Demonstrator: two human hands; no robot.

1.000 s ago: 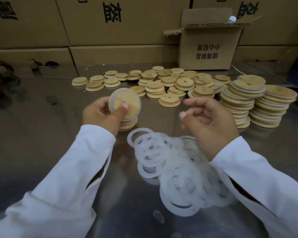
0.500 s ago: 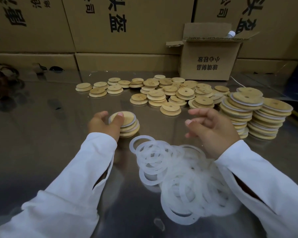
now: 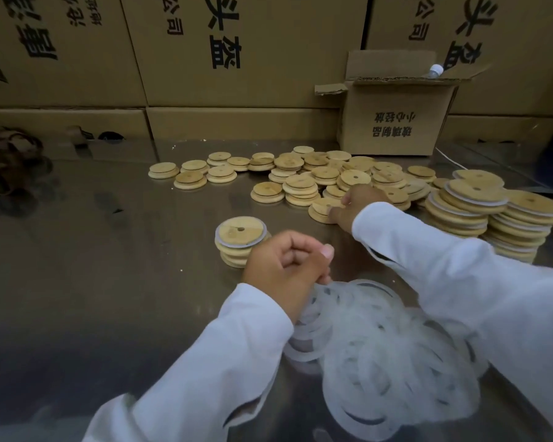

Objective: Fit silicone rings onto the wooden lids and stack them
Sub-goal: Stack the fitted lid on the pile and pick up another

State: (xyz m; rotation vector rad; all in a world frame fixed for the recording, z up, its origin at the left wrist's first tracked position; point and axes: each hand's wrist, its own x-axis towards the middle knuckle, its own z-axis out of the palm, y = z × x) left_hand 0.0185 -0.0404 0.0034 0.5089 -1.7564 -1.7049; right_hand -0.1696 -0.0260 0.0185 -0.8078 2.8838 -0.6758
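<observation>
Translucent silicone rings (image 3: 380, 346) lay heaped nearest, a short ringed-lid stack (image 3: 240, 237) just beyond, bare wooden lids (image 3: 300, 173) scattered behind, taller stacks (image 3: 492, 218) rightward.

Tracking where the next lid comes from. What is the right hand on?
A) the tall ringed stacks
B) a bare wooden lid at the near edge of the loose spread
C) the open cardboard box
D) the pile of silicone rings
B: the right hand pinches a bare wooden lid that has no ring on it.

Small open box (image 3: 393, 122): black Chinese print, upside down, 玻璃制品 and 小心轻放. Big cartons (image 3: 253, 74) behind: large black 头盔, smaller 公司. Other characters cut off, not readable.
</observation>
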